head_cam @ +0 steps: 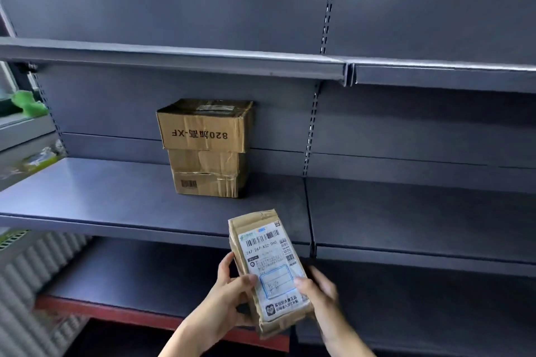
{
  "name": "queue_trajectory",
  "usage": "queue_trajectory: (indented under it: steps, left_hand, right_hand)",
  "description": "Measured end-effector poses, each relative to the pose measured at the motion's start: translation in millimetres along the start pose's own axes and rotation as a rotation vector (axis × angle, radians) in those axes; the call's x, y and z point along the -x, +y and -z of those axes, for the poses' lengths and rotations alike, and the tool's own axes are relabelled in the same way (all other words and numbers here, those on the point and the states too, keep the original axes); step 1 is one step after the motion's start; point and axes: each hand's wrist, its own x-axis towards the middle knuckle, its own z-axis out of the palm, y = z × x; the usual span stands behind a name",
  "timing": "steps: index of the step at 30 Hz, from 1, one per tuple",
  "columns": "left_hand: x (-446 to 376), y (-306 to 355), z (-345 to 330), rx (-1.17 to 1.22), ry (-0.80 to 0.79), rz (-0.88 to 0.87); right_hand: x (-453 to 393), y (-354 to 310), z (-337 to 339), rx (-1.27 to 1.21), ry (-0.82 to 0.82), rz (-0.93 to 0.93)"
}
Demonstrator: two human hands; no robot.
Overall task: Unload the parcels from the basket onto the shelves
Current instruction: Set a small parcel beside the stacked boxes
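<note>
A flat brown paper parcel [268,252] with a white shipping label is held up in front of the middle shelf [116,197]. My left hand [229,295] grips its left edge, thumb on the label. My right hand [322,295] grips its right edge, thumb also on the label. On the middle shelf, against the back panel, stand two stacked cardboard boxes: a larger box [203,124] with upside-down print on top of a smaller crumpled box [207,174]. The basket is out of view.
Dark grey metal shelving fills the view, with an upper shelf [174,61], a right-hand bay [420,211] and a lower shelf [130,275] with a red front edge. Green items [27,104] lie on a neighbouring unit at far left.
</note>
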Motion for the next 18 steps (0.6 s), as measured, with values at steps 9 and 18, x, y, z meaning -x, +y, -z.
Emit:
queue_trajectory:
  steps: [9,18]
  left_hand:
    - [-4.8,1.5,0.0,-0.022,-0.013,0.044]
    - [-23.9,11.7,3.0,-0.021,-0.010,0.025]
  right_hand:
    - [-8.6,4.0,8.3,-0.007,-0.027,-0.073]
    - [-23.6,-9.0,6.6,-0.034,0.003,-0.106]
